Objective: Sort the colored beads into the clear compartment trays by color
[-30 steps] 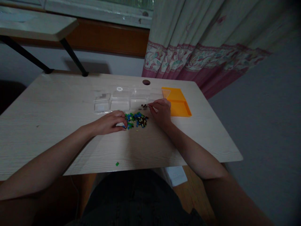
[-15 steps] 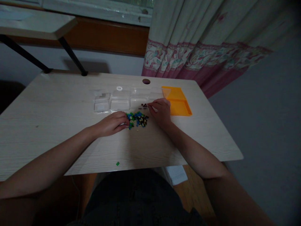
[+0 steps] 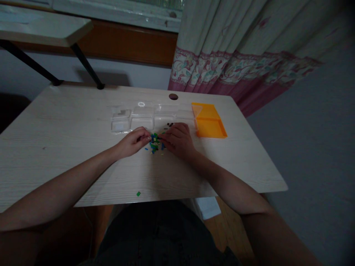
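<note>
Relative to the frame half a second earlier, the right hand (image 3: pixel 179 141) is lower and further left: it moves from the dark pieces (image 3: pixel 169 124) to the right part of the brick pile (image 3: pixel 154 147). The left hand (image 3: pixel 135 141) shifts slightly away from the table's front edge.

Hand states: the left thumb and fingers are drawn close together at the pile's left side; whether a piece sits between them cannot be determined. The right fingers are bent, with the fingertips at the pile near the left fingertips; the grip contents cannot be determined.

Position of parts: the pile of small green, blue and pale bricks lies on the light wood-grain table (image 3: pixel 69 140), between the two hands and partly covered by the right one. A blue piece (image 3: pixel 146 149) lies just left of the pile. A single green piece (image 3: pixel 138 193) lies well apart, near the front edge.

Containers: the clear compartmented tray (image 3: pixel 142 123) lies beyond the pile. The dark pieces are at its near side, just beyond the right hand. The orange tray (image 3: pixel 212 128) adjoins its right end. A round hole (image 3: pixel 173 96) is located near the table's rear edge.
</note>
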`<action>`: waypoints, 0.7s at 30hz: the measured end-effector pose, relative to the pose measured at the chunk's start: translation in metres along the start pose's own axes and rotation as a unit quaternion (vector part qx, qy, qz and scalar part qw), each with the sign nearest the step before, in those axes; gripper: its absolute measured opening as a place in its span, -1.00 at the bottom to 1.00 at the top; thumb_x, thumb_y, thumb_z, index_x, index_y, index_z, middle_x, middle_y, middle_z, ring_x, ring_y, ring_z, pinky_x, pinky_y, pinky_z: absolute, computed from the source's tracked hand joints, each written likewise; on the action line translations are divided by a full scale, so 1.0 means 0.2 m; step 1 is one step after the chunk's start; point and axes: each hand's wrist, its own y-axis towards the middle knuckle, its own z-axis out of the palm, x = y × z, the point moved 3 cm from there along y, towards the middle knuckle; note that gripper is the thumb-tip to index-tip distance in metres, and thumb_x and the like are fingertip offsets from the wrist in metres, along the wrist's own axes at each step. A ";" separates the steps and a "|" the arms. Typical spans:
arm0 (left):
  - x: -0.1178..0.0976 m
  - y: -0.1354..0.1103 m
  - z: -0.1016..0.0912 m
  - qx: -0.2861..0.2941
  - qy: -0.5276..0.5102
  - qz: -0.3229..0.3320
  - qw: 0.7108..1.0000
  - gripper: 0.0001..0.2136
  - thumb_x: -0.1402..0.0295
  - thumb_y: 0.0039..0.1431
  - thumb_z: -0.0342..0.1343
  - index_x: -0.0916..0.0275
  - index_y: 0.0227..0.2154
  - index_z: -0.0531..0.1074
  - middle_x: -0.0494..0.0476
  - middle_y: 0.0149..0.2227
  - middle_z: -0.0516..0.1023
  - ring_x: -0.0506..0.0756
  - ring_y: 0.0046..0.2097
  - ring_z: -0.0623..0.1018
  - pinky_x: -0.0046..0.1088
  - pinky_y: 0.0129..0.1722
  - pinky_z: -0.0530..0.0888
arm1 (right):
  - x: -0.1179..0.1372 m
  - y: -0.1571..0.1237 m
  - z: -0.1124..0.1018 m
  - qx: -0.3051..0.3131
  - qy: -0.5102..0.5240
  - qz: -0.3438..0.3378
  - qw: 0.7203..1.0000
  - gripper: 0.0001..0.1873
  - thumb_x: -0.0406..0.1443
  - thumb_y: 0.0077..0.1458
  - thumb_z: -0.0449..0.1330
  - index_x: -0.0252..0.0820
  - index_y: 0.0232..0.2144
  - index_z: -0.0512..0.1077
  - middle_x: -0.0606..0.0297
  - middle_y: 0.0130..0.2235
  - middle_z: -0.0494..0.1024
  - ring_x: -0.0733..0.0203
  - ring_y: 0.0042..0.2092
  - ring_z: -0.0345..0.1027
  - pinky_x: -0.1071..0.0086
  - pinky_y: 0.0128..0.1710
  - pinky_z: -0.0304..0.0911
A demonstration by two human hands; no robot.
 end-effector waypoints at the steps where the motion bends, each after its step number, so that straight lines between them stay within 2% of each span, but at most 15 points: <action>1: 0.01 0.00 0.00 -0.008 -0.008 -0.007 1.000 -0.73 0.17 0.30 -0.02 0.26 -0.36 0.41 0.06 -0.40 0.35 0.01 -0.37 0.37 -0.48 -0.40 0.34 | 0.03 0.00 0.01 0.009 0.000 -0.011 1.000 -0.75 -0.11 0.24 0.13 0.11 -0.10 0.54 0.31 -0.22 0.57 0.13 -0.03 0.29 0.15 0.13 0.05; 5: 0.01 0.01 0.01 -0.026 -0.019 -0.017 0.999 -0.73 0.17 0.30 -0.05 0.25 -0.37 0.39 0.06 -0.40 0.36 0.01 -0.36 0.38 -0.47 -0.39 0.35 | 0.09 0.00 0.04 0.009 0.006 -0.033 0.999 -0.73 -0.13 0.24 0.14 0.14 -0.03 0.48 0.32 -0.21 0.56 0.13 -0.02 0.29 0.15 0.14 0.05; 10: -0.02 0.01 0.02 -0.052 -0.003 -0.004 0.999 -0.75 0.19 0.30 -0.04 0.25 -0.38 0.38 0.06 -0.40 0.36 0.01 -0.37 0.37 -0.46 -0.40 0.34 | 0.10 0.00 0.05 -0.007 0.003 -0.016 1.000 -0.76 -0.15 0.25 0.13 0.06 -0.07 0.49 0.30 -0.23 0.57 0.14 -0.03 0.30 0.18 0.14 0.06; 21: -0.02 0.01 0.04 -0.046 -0.008 0.013 0.999 -0.76 0.20 0.29 0.01 0.24 -0.42 0.35 0.03 -0.42 0.32 0.00 -0.40 0.34 -0.47 -0.41 0.31 | 0.10 0.00 0.05 0.016 0.000 0.014 1.000 -0.79 -0.15 0.26 0.12 0.10 -0.17 0.55 0.40 -0.27 0.64 0.18 -0.12 0.37 0.15 0.14 0.05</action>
